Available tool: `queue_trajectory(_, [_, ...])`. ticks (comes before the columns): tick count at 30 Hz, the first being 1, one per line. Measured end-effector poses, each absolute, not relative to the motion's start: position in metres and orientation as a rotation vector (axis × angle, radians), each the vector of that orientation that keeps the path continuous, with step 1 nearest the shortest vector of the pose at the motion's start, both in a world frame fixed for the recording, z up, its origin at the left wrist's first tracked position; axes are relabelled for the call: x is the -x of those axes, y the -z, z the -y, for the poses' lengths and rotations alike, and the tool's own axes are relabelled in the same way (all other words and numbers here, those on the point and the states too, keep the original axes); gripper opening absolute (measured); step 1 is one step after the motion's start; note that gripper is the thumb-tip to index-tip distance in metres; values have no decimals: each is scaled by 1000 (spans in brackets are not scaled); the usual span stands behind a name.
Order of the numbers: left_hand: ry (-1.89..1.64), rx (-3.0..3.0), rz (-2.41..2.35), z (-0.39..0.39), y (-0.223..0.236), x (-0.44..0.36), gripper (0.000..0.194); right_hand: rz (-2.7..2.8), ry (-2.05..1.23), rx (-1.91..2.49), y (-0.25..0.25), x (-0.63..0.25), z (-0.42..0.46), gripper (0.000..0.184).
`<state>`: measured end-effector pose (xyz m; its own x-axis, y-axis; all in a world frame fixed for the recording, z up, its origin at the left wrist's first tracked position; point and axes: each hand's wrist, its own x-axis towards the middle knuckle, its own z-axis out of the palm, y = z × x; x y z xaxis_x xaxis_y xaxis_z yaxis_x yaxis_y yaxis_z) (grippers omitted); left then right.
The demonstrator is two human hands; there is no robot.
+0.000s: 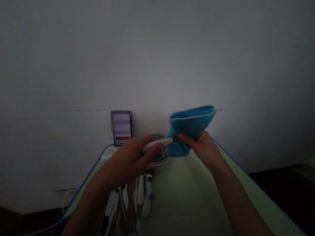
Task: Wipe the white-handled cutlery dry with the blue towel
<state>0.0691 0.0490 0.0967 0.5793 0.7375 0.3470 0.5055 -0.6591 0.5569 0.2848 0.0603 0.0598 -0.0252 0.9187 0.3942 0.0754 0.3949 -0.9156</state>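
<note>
My left hand (133, 155) is closed around the white handle of a piece of cutlery (163, 143), which points right. A short stretch of its metal neck shows; the head is hidden in a folded blue cloth (190, 127), so its kind cannot be told. My right hand (203, 146) pinches the cloth around that metal end, thumb on the near side. Both hands are raised over the far part of the table. Behind my left hand stands a round dish (161, 161) with a striped rim, partly covered by the hand and cloth.
Several pieces of cutlery (140, 191) and wooden chopsticks (130, 205) lie near my left forearm on the green table (187, 200) with blue edging. A phone (122, 131) leans against the wall (157, 65), near a white item (107, 153). A white cable (64, 200) hangs at left.
</note>
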Motion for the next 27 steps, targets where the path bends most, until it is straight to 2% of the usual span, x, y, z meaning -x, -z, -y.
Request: queue_trajectory(27, [-764, -2400, -1017, -48, -99, -69, 28, 1442, -885, 951, -60, -284, -60, 23])
